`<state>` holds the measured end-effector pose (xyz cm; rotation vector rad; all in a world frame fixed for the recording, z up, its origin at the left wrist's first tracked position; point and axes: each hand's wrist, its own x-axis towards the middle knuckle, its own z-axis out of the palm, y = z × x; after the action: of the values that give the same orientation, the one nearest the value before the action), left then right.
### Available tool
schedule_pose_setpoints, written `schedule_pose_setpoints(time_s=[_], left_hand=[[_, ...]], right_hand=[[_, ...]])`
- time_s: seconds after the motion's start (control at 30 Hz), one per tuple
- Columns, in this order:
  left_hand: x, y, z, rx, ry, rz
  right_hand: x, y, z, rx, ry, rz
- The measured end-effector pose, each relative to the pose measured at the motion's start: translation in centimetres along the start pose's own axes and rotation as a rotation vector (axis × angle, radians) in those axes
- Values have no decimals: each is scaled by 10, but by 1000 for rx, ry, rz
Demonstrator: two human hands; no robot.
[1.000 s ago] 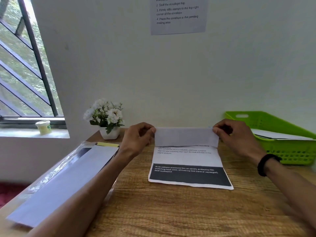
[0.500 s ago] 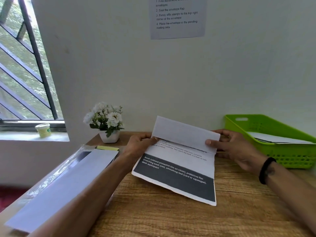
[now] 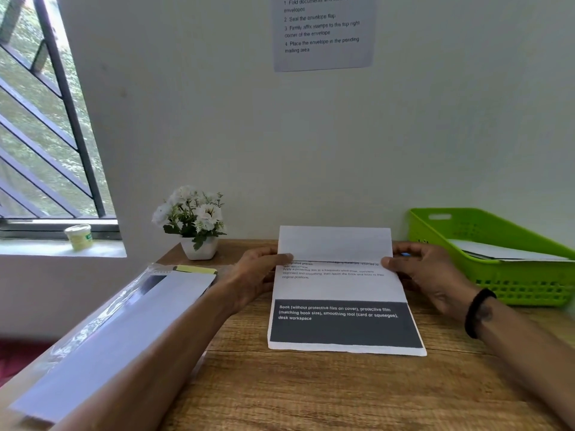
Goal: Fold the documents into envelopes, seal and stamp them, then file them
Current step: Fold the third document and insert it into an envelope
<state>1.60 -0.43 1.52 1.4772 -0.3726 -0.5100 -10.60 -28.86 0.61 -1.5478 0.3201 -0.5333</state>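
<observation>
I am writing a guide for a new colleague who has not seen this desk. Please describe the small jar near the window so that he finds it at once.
Start at the barred window on the left and look down to its pale sill. The small jar stands there alone, left of the white flower pot on the wooden desk. It is cream-coloured with a green label, the only thing on the sill.

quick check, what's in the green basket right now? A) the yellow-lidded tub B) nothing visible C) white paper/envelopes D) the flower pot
C: flat white sheets lie inside the green basket at the right of the desk, while the flower pot stands on the desk's far left corner.
</observation>
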Motion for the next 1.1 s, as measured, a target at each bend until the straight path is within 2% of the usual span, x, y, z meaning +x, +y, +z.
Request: schedule_pose_setpoints(time_s=[0.27,0.5,0.7,0.8,0.87,0.9,1.0,1.1], left_hand=[[1,-1,-1,66,44,10],[1,2,3,-50,81,-17],[1,5,0,-180,88,-26],[-2,7,0,-95,66,14],[-2,4,-1,15,83,104],[-2,3,-2,68,91,158],[-6,8,5,202,105,288],[-12,13,14,366,126,424]], right_hand=[[-1,-5,-1,96,48,41],[-1,-9,0,216,14,109],[0,-10,5,151,37,134],[-4,-15,6,150,72,102],[-8,-20,7,150,69,37],[-9,-20,7,70,81,-43],[-14,-22,9,-425,98,-367],[-23,-24,16,-702,46,-549]])
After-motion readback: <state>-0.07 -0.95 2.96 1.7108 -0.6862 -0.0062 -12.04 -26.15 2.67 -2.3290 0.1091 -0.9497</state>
